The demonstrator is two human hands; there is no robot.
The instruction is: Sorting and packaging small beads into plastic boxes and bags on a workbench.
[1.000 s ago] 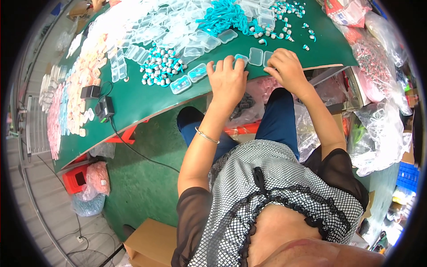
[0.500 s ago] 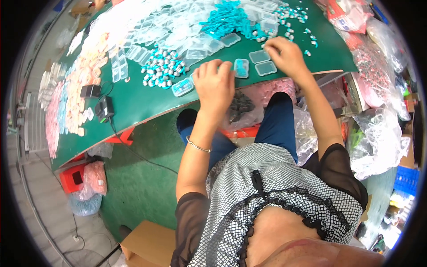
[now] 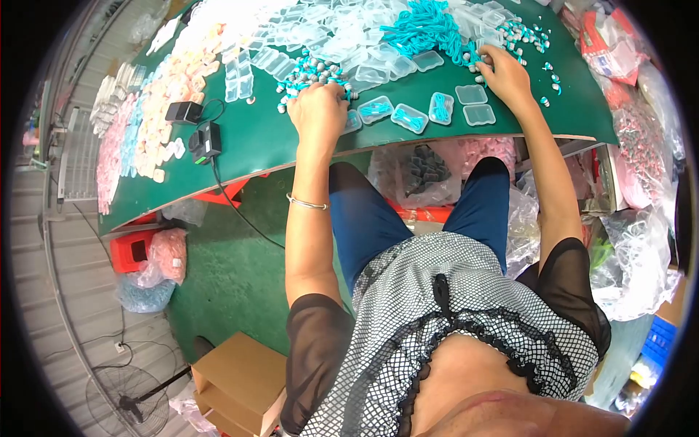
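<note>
My left hand (image 3: pixel 318 113) is bent down over the near edge of a pile of small silver-and-turquoise pieces (image 3: pixel 313 71), its fingertips hidden. My right hand (image 3: pixel 506 76) curls its thumb and index finger around a small silver-and-turquoise piece (image 3: pixel 486 59), beside a heap of turquoise cords (image 3: pixel 422 29). Below that hand lies an open clear plastic case (image 3: pixel 479 114) with its lid folded back. Between the hands, clear cases with turquoise cord inside lie in a row: one case (image 3: pixel 375 110), a middle case (image 3: pixel 409 119) and a right case (image 3: pixel 441 108). Another case (image 3: pixel 352 122) is partly behind my left hand.
Clear cases (image 3: pixel 335 33) cover the far middle of the green table (image 3: pixel 255 142). Peach-coloured pieces (image 3: pixel 175 95) and a black charger (image 3: pixel 204 142) with a cable are on the left. Loose silver pieces (image 3: pixel 526 35) lie at the far right, near plastic bags (image 3: pixel 619 51).
My left hand has moved left from the cases to the pile, uncovering cord-filled cases in the row. My right hand has reached farther toward the silver pieces. The whole view has shifted.
</note>
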